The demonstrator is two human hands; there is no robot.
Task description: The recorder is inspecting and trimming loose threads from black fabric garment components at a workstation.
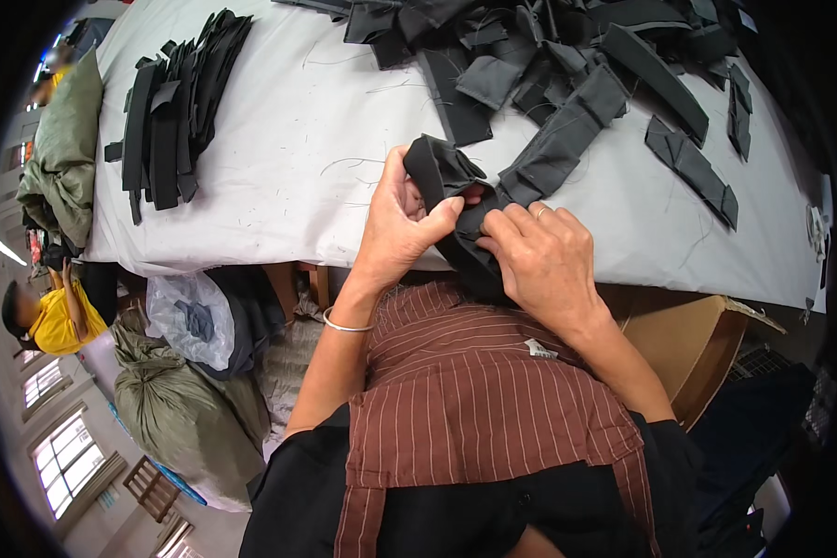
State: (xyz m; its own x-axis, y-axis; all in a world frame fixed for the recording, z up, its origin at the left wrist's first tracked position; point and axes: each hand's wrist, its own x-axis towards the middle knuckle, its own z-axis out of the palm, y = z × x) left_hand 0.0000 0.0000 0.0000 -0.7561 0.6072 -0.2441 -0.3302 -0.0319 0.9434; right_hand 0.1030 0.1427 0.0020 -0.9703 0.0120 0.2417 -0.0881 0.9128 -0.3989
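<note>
Both my hands hold one black fabric strip (454, 166) above the table's front edge. My left hand (395, 219) pinches its folded upper part, with the thumb on top and the fingers behind the cloth. Lower on the same piece, my right hand (549, 256) grips it with curled fingers; the fingertips are partly hidden. The strip's lower end hangs down in front of my apron (493, 391). Just beyond my right hand lies another black fabric strip (567, 135) with loose threads.
A neat stack of black strips (181, 112) lies at the table's left. A loose heap of black pieces (521, 56) covers the far side. Below the table stand a tied green sack (181, 409), a clear plastic bag (191, 312) and a cardboard box (684, 349). A person in yellow (60, 316) is far left.
</note>
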